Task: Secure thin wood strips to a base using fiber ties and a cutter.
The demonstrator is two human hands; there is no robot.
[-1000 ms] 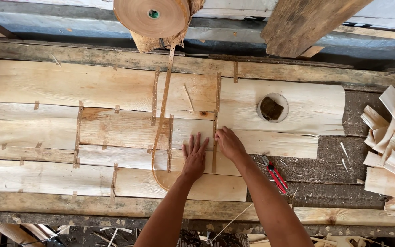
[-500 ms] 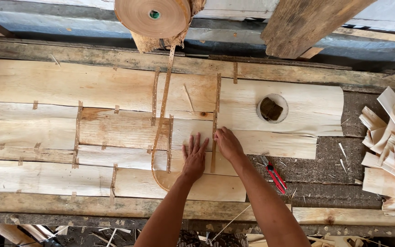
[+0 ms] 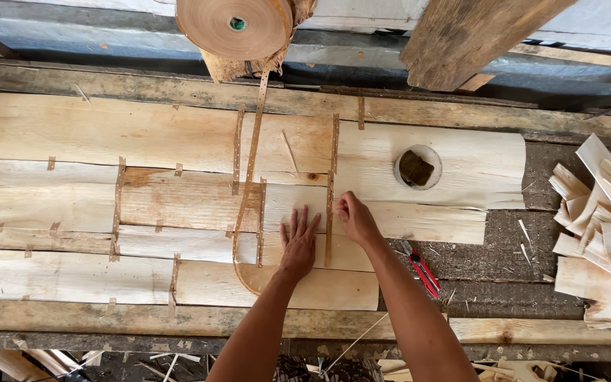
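Left hand flat, fingers spread on veneer sheet; right hand fingers pinched on tape strip.

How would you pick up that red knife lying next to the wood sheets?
Probably by its red handle, coming straight down from above. The red knife lies flat on the table, slanted, just right of the right hand. Its long sides are free, so fingers could pinch across the narrow width.

Two hands on the veneer: left hand flat, right hand pinching. One tape roll above them. One red-handled cutter right of the right hand. One round hole beyond it. One scrap pile far right.
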